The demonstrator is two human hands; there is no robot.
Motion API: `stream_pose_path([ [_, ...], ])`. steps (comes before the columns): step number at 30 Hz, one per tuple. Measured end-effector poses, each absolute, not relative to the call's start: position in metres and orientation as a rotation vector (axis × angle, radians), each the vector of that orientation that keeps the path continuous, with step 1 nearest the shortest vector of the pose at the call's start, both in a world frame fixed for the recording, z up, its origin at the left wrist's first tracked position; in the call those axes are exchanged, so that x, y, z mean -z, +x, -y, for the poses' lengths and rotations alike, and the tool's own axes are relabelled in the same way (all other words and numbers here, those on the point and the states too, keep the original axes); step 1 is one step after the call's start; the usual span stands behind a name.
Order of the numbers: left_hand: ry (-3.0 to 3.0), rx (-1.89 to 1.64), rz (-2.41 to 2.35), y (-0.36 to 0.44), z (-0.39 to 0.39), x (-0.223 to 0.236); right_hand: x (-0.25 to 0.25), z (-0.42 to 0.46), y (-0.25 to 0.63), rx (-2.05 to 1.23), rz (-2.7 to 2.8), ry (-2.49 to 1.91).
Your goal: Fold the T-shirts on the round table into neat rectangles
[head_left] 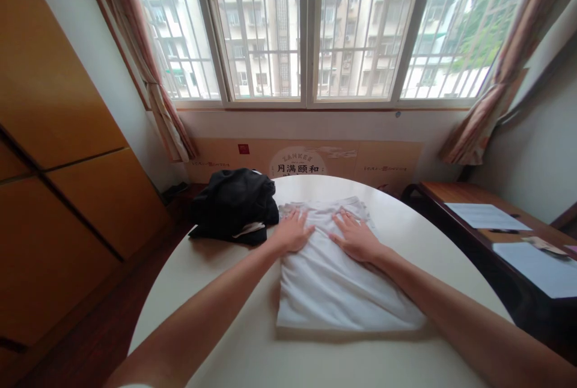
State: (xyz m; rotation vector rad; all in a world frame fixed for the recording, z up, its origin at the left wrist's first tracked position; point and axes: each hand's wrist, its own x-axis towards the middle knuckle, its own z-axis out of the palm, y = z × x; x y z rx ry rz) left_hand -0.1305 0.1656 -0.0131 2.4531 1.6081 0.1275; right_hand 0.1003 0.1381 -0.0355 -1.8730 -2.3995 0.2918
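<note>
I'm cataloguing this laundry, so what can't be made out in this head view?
All in the head view:
The black garment: its kind, hidden by its own bunched folds.
The pale strip on it: too small to identify.
The white garment: the parts under the left hand and right hand.
The wall poster: lower text, hidden behind the round table.

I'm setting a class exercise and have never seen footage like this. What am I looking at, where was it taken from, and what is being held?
There is no machine here: this one picture comes from a camera worn on a person's head, looking forward and down. The arms are that person's own. The left hand and right hand lie open on a white garment, holding nothing. It rests on a rounded cream table, beside a bunched black garment.
</note>
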Motion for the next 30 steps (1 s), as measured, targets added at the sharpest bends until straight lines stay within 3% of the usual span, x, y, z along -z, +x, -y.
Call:
stream_pose_path([
  [5,2.379,-0.227,-1.811,-0.128,-0.198,0.023,0.047,-0.160,0.117,-0.216,2.274,-1.998],
  [9,2.526,-0.420,-1.847,-0.119,-0.147,0.004,0.046,-0.165,0.127,-0.220,2.259,-2.042],
  [11,2.716,-0.521,-1.456,-0.118,-0.095,0.000,0.042,-0.164,0.127,-0.184,2.270,-2.054],
  [13,2.872,-0.400,-0.894,-0.121,-0.042,-0.001,0.035,-0.161,0.120,-0.107,2.321,-2.006],
  [15,2.940,-0.228,-0.692,-0.126,-0.004,0.000,0.028,-0.156,0.105,-0.065,2.447,-1.812],
  [19,2.973,0.013,-0.869,-0.131,0.014,0.003,0.019,-0.139,0.054,-0.247,2.715,-1.238],
  [30,3.066,-0.037,-0.704,-0.133,0.012,0.010,0.021,-0.087,0.001,-0.468,2.906,-0.618],
])
